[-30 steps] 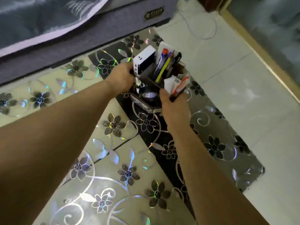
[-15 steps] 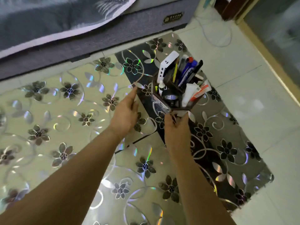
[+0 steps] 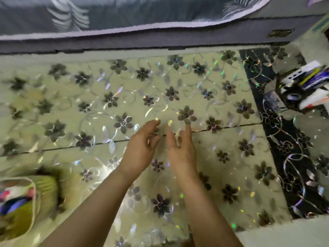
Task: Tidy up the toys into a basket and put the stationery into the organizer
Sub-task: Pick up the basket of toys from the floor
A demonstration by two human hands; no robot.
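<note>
Both hands, left hand (image 3: pixel 140 148) and right hand (image 3: pixel 181 148), are loose and hold nothing. The organizer (image 3: pixel 300 93) sits far off to their right, the basket (image 3: pixel 21 207) far left.

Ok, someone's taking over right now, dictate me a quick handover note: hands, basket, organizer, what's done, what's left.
Left hand and right hand: both empty, fingers relaxed, above the flowered mat.
Organizer: far right on the mat, filled with pens and tape.
Basket: lower left, toys inside.
Done: looks sorted; no loose items show on the mat.
Left: check outside this blurred view.
</note>
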